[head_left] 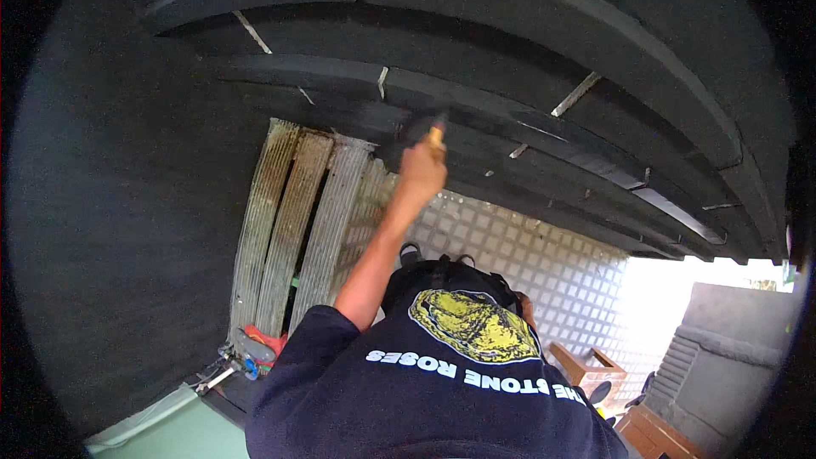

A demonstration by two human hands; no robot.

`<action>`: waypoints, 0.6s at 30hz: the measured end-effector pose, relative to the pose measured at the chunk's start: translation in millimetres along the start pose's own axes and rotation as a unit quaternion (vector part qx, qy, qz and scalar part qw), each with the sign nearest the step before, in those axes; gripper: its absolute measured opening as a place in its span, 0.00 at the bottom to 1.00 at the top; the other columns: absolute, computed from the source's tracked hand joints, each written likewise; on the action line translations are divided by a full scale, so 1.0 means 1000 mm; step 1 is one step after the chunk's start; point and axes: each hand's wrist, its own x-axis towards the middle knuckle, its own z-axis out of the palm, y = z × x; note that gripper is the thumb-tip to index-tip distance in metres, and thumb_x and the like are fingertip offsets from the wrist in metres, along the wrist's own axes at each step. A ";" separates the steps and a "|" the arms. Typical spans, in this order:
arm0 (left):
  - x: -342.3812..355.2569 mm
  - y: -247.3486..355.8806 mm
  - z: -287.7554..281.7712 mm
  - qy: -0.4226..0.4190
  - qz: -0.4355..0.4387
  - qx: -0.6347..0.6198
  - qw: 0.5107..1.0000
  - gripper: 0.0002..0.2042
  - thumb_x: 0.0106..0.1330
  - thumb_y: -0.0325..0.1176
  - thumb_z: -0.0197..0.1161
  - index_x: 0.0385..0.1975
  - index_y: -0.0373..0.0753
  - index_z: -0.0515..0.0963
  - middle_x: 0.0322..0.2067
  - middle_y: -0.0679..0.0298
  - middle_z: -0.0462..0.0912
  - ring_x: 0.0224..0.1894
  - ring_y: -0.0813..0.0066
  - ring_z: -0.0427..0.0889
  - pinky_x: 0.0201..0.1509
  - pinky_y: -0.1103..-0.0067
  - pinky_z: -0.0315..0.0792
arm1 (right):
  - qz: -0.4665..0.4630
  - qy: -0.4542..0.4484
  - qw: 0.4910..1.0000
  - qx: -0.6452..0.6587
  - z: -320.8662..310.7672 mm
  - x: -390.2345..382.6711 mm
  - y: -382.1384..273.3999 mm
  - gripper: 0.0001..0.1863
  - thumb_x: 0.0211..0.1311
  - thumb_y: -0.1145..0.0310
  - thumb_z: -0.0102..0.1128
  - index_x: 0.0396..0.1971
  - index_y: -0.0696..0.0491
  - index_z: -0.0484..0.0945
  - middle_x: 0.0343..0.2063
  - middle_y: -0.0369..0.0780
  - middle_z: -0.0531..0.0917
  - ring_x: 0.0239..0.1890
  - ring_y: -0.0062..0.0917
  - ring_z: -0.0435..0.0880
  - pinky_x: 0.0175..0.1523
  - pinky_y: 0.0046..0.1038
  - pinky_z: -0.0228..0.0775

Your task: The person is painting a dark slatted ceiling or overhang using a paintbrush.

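My left arm reaches forward, and my left hand (423, 168) is closed around the yellow-orange handle of a paintbrush (436, 133). Its dark head is smeared by motion against a long black slat (484, 149). Several curved black slats (476, 42) run across the surface ahead, crossed by short pale unpainted-looking strips (576, 94). Of my right hand (526, 310) only a sliver of skin shows beside my waist, behind my black shirt; its fingers are hidden.
Grooved weathered boards (276, 204) lean to the left. Below them are red and blue items (259, 348) and a pale green surface (183, 429). Patterned paving (544, 263) lies beneath me. A wooden frame (586, 370) and brown box-like piece (659, 435) stand at right.
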 end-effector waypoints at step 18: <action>-0.041 0.091 0.105 -0.229 0.108 -0.147 0.956 0.14 0.69 0.37 0.55 0.46 0.35 0.78 0.29 0.41 0.81 0.37 0.42 0.82 0.36 0.57 0.73 | -0.069 0.028 0.991 -0.115 0.004 -0.024 0.036 0.17 0.58 0.68 0.56 0.45 0.56 0.83 0.36 0.45 0.87 0.38 0.28 0.85 0.42 0.29 0.74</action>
